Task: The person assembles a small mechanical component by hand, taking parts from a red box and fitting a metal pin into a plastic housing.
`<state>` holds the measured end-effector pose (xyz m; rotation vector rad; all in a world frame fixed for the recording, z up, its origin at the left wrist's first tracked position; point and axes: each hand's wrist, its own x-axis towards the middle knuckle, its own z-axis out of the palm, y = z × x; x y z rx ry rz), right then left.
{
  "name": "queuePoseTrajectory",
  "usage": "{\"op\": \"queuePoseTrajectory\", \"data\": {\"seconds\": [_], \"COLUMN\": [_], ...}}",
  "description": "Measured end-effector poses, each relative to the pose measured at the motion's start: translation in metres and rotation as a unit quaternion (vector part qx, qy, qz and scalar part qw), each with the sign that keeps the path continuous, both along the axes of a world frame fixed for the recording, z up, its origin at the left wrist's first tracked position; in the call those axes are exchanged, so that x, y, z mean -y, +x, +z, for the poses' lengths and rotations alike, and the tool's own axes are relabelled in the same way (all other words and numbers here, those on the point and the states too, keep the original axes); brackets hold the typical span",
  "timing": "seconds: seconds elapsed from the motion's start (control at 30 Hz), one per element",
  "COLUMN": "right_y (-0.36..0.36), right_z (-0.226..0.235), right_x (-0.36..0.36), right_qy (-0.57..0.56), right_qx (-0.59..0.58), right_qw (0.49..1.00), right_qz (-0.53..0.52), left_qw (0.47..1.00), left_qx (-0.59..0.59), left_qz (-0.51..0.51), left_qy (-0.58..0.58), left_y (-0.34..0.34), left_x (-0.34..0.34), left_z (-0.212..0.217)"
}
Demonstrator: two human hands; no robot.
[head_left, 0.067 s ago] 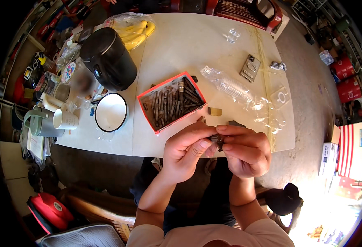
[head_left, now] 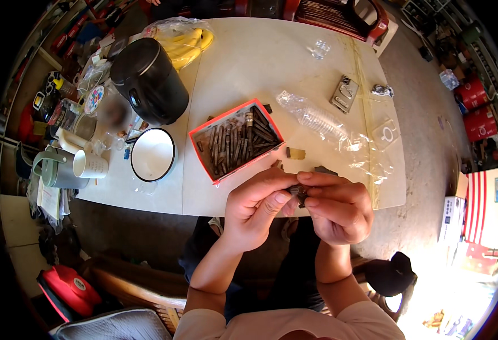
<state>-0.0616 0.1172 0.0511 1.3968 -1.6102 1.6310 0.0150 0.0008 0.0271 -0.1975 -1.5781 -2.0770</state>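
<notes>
Over the near edge of the table, my left hand and my right hand meet at their fingertips. Between them they pinch a small dark piece with a shiny, ridged look; fingers cover most of it, so its kind is unclear. Just beyond my left hand lies an open red-rimmed cardboard box, filled with dark, slim metal rods that look like tool bits. A small yellowish-brown block rests by the box's right corner. Another dark flat piece shows partly behind my right hand.
A white bowl with a dark rim, a black lidded appliance and bagged bananas stand left. A clear plastic sleeve and a grey phone-like object lie right. A white mug sits near the left edge.
</notes>
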Motion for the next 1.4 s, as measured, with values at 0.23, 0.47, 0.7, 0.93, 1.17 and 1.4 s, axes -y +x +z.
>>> {"op": "queuePoseTrajectory", "data": {"seconds": [0.23,0.47,0.7,0.93,1.17,1.4], "right_y": [0.002,-0.004,-0.003,-0.008,-0.004,-0.001], "right_z": [0.000,-0.002,0.000,-0.005,-0.004,-0.006], "right_x": [0.000,0.001,-0.001,-0.001,-0.004,0.001], "right_qy": [-0.001,-0.022,-0.012,-0.015,-0.075,-0.075], "right_qx": [-0.026,0.018,0.029,-0.025,0.116,0.168], "right_qw": [1.000,0.999,0.999,0.999,0.984,0.978], "right_qz": [-0.016,0.038,0.038,0.020,0.117,0.100], "left_qw": [0.993,0.992,0.999,0.996,0.982,0.972], "left_qx": [-0.010,0.024,0.018,0.012,-0.003,-0.005], "left_qz": [0.047,-0.042,0.019,0.038,-0.113,-0.133], "left_qy": [-0.108,0.114,-0.042,-0.080,0.153,0.194], "left_y": [0.000,0.000,-0.002,-0.002,-0.002,-0.004], "left_x": [0.004,-0.005,0.000,-0.001,-0.002,-0.002], "left_z": [0.003,-0.008,-0.002,-0.001,-0.003,-0.003]}}
